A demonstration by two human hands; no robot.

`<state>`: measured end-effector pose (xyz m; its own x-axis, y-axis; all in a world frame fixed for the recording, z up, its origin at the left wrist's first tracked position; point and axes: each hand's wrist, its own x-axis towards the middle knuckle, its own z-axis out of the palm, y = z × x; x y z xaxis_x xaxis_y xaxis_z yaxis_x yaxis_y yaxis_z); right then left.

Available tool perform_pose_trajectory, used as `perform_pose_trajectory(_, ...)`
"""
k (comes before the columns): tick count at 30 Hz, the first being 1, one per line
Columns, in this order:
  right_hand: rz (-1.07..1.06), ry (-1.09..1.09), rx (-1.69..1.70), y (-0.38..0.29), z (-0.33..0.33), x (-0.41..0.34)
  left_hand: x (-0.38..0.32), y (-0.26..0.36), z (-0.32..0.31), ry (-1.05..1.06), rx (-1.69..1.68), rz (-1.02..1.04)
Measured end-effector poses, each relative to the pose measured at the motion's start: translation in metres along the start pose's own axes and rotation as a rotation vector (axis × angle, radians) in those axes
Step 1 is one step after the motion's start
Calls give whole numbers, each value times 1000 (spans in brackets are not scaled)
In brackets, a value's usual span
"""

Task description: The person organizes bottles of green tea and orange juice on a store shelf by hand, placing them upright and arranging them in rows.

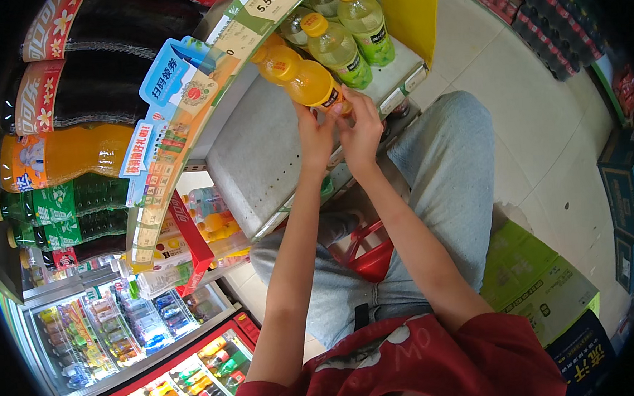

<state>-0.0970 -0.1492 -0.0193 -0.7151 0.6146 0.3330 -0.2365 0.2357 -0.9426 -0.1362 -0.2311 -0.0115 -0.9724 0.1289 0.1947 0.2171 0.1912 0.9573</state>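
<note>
Both hands hold the lower end of an orange juice bottle (314,84) with an orange cap, tilted over a grey metal shelf (260,147). My left hand (315,136) grips it from the left near its base. Around the lower right side and label curl the fingers of my right hand (360,123). Behind this bottle, partly hidden, is another orange-capped one (262,51). To the right, green-labelled bottles of pale drink, one of them at the front (337,51), stand upright on the same shelf.
An upper shelf edge with price strips (219,68) curves over the left side, below large cola bottles (107,90). A red plastic stool (371,262) is between my legs. An opened green carton (542,283) lies on the right floor. Glass-door drink coolers (125,326) are lower left.
</note>
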Motion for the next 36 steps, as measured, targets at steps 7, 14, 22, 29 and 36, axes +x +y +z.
perform_pose_trajectory(7, -75, 49, -51, 5, 8, 2, 8, -9, -5, -35, 122, 40)
perform_pose_trajectory(14, 38, -19, 24, 9, 22, 4, 18, -12, -10, -45, 103, -29)
perform_pose_trajectory(22, -24, 18, -68, 6, 27, 6, 22, -8, -14, -53, 151, 9)
perform_pose_trajectory(29, -1, 33, -78, 4, 26, 4, 20, -6, -16, -56, 132, -7)
perform_pose_trajectory(36, 16, 12, -120, 4, 28, 1, 21, -10, -21, -64, 201, 67)
